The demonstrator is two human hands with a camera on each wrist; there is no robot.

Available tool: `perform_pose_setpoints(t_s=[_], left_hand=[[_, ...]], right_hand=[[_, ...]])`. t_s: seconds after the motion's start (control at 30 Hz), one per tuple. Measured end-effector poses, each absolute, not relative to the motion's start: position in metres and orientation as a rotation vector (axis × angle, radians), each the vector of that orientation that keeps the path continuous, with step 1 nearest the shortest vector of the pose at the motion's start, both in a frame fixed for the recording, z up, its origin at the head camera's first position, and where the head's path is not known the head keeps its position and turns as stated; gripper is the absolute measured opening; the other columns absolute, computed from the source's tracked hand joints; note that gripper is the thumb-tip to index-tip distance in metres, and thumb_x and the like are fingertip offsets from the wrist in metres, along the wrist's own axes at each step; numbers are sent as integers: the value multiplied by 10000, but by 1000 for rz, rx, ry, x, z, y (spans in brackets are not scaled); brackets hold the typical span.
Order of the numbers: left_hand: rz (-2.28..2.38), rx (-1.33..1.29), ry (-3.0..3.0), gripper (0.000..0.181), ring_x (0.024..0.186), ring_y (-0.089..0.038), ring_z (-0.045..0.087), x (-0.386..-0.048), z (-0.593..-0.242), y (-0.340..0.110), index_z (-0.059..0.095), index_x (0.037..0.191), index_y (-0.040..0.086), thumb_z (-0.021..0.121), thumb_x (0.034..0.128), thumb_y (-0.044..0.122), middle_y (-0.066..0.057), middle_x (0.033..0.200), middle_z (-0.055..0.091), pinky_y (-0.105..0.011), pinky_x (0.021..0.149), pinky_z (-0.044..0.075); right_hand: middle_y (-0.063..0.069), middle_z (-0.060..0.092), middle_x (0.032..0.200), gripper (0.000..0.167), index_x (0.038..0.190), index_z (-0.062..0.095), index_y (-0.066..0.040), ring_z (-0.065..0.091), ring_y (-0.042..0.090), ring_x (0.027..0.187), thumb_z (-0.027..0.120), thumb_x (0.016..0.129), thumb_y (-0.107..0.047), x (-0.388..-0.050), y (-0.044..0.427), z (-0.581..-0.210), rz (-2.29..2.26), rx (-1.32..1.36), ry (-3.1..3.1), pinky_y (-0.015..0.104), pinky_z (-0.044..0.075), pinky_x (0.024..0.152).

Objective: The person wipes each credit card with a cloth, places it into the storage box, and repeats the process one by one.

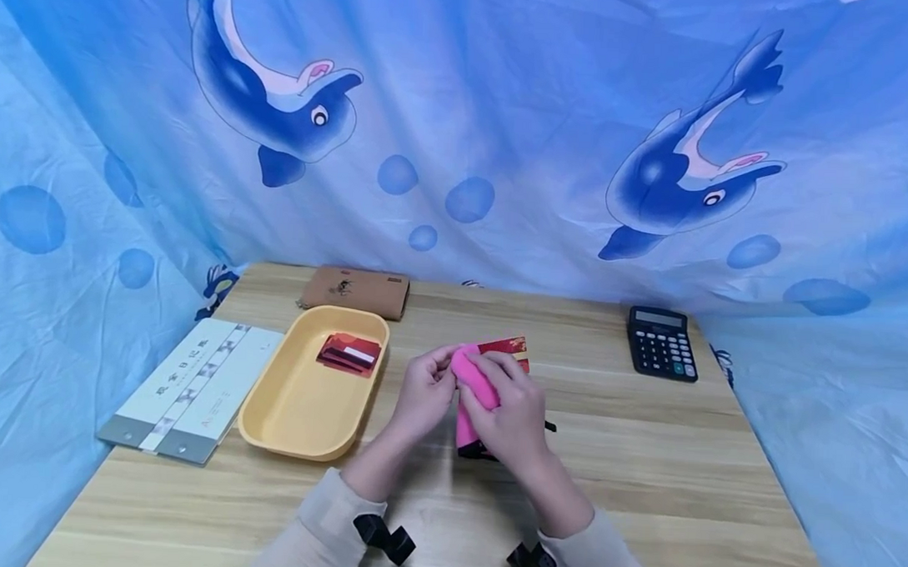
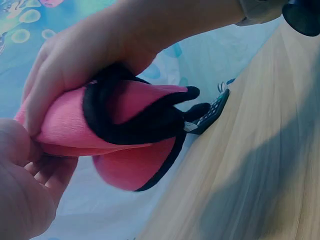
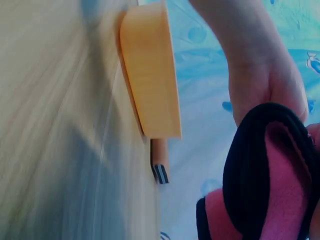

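Both hands hold a pink, soft cloth item with black edging [image 1: 475, 379], folded and bunched, above the middle of the table. My left hand [image 1: 426, 389] pinches its left side near the top. The fingers of my right hand [image 1: 517, 411] curl round it from the right. In the left wrist view the pink item [image 2: 67, 117] shows folded layers and black-trimmed flaps. Its black-rimmed opening faces the right wrist view, where pink lining [image 3: 287, 185] is visible. Behind the right hand, a red card or packet with gold print [image 1: 513, 347] is partly hidden; whether a hand touches it, I cannot tell.
A yellow tray [image 1: 299, 407] with several red cards [image 1: 350, 354] stands to the left. Beyond it lies a brown wallet [image 1: 359, 290]; further left, a white-and-grey notebook [image 1: 195, 383]. A black calculator [image 1: 662, 344] is at the back right. Blue dolphin-print curtain [image 1: 505, 110] surrounds the table.
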State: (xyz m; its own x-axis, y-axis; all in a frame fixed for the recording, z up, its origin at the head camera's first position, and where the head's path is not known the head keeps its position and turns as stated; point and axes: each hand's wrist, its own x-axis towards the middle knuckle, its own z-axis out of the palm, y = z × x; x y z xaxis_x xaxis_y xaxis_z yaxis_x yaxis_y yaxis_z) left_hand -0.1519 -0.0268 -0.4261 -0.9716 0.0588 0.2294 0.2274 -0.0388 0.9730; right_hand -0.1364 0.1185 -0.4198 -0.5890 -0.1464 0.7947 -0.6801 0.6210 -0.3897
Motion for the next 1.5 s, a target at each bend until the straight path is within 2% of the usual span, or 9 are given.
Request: perform_pose_setpoints(t_s=[0.23, 0.4, 0.6, 0.77, 0.93, 1.1, 1.27, 1.4, 1.5], left_hand=[[-2207, -217, -2116, 261, 787, -296, 709, -152, -425, -29, 643, 1243, -89, 550, 1016, -1, -243, 1078, 707, -379, 728, 638], [-2172, -129, -2137, 278, 667, -280, 690, -152, -426, -33, 630, 1265, -90, 552, 1032, 40, -267, 1118, 691, -346, 631, 634], [-2288, -76, -1987, 306, 865, -308, 740, -157, -429, -36, 535, 1322, -90, 546, 1026, -12, -313, 1130, 665, -340, 781, 631], [-2344, -2, -1878, 146, 888, -252, 715, -160, -431, -36, 441, 1039, -7, 564, 994, -72, -209, 940, 612, -350, 788, 635], [-2313, 32, -1888, 209, 797, -161, 687, -160, -433, -36, 463, 865, 13, 636, 946, -73, -96, 861, 575, -291, 758, 634], [-2324, 19, -1836, 398, 740, -91, 535, -160, -432, -36, 430, 916, 53, 803, 813, -39, -52, 908, 562, -150, 614, 514], [-2283, 62, -1856, 610, 767, -124, 412, -158, -430, -37, 342, 957, 120, 895, 715, 32, -22, 978, 500, -162, 567, 390], [-2309, 83, -1804, 563, 840, -133, 452, -159, -429, -38, 343, 993, 126, 841, 757, 14, -36, 1026, 514, -167, 634, 424], [-2450, 37, -1591, 370, 926, -141, 496, -159, -428, -37, 358, 1006, 123, 659, 844, -16, -57, 1096, 517, -184, 711, 464]], right_hand=[[118, 706, 1001, 348, 1126, 760, -56, 669, 256, 742, 829, 804, -170, -148, 141, -417, 867, 440, -2117, 373, 560, 514], [132, 700, 1012, 371, 1144, 758, -65, 665, 277, 791, 848, 798, -164, -157, 165, -417, 863, 310, -2130, 416, 547, 555], [130, 702, 1069, 391, 1191, 741, -85, 669, 284, 862, 834, 814, -133, -158, 178, -422, 913, 272, -2148, 425, 544, 605], [131, 703, 1105, 402, 1190, 734, -81, 678, 292, 910, 843, 804, -110, -157, 180, -427, 945, 273, -2137, 436, 556, 652], [116, 707, 1091, 401, 1188, 739, -91, 678, 268, 902, 846, 804, -126, -157, 179, -430, 974, 288, -2137, 413, 547, 645], [120, 708, 1051, 405, 1177, 743, -79, 677, 265, 866, 857, 789, -105, -156, 178, -431, 976, 303, -2117, 412, 541, 628], [122, 708, 1039, 386, 1158, 746, -67, 683, 267, 869, 852, 788, -92, -156, 177, -432, 990, 307, -2105, 423, 555, 640], [116, 707, 1043, 386, 1161, 746, -71, 683, 258, 871, 850, 790, -92, -155, 177, -431, 1004, 308, -2104, 420, 563, 638], [112, 707, 1045, 387, 1161, 746, -74, 683, 251, 875, 852, 790, -97, -155, 177, -432, 1010, 309, -2102, 410, 568, 642]])
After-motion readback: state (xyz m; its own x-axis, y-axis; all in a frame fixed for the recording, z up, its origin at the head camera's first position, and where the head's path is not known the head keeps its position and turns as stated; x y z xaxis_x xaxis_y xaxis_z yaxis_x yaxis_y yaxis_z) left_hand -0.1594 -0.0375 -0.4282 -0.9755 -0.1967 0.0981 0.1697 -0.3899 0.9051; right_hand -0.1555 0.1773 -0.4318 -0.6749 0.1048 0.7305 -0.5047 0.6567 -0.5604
